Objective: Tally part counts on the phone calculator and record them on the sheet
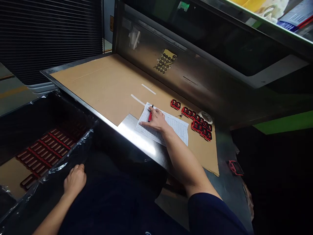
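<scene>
My right hand [156, 120] rests on a printed paper form [171, 125] lying on the workbench, and its fingers are closed around a red pen [150, 115] with the tip on the sheet. My left hand [74, 179] is down at my left, curled over the edge of a black plastic bag lining a box [49, 176]. Inside that box lie rows of red and black parts [46, 151] on cardboard. More of the same red and black parts [199, 122] sit in a cluster on the bench right of the form.
Brown cardboard [102, 85] covers the steel bench. A tape roll [205, 116] lies beside the parts cluster. A yellow sheet with dark round pieces [166, 61] leans on the steel back panel. One red part [235, 167] lies off the cardboard at right.
</scene>
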`<state>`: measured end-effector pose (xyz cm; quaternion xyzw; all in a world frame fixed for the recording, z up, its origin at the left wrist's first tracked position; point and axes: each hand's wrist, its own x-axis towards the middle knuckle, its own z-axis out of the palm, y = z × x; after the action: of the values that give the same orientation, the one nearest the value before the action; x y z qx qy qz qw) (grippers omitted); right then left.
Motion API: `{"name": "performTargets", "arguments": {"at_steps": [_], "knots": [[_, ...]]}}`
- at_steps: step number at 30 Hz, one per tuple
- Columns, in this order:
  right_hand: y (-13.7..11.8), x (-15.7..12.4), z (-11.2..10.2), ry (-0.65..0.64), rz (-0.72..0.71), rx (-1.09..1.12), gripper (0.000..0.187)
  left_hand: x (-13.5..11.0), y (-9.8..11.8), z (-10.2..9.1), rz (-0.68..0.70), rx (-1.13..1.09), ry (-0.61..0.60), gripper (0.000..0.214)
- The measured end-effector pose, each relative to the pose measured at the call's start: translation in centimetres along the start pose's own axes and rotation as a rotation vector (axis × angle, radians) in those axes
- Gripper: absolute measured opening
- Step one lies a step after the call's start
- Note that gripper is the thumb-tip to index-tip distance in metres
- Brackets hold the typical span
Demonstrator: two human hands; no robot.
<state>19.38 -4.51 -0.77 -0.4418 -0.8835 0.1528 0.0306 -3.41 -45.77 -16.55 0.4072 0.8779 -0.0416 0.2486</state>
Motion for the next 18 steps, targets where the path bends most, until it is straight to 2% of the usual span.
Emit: {"name": "performTargets", "arguments": {"at_steps": [4, 8, 10, 12, 15, 18], "knots": [[0.4, -0.5, 0.5, 0.014, -0.010, 0.066, 0.129, 0.1, 0.2, -1.3, -0.060, 0.007, -0.067, 0.037], [1.1, -1.2, 0.3, 0.030, -0.028, 0.103, 0.133, -3.8, -1.4, -2.3, -0.007, 0.024, -0.109, 0.034], [1.2, -1.3, 0.0, 0.028, -0.030, 0.097, 0.132, -5.7, -2.6, -2.0, 0.011, -0.049, -0.178, 0.033], [0.9, -1.0, -0.3, 0.024, -0.025, 0.077, 0.130, -6.3, -3.6, -1.3, -0.002, -0.147, -0.266, 0.035], [-0.1, -0.2, -0.9, 0.000, -0.020, 0.035, 0.128, -4.1, -3.7, -0.2, -0.089, -0.298, -0.304, 0.047], [-0.9, 0.4, -1.2, -0.032, -0.020, -0.006, 0.123, -0.8, -3.1, 0.0, -0.191, -0.351, -0.237, 0.048]]}}
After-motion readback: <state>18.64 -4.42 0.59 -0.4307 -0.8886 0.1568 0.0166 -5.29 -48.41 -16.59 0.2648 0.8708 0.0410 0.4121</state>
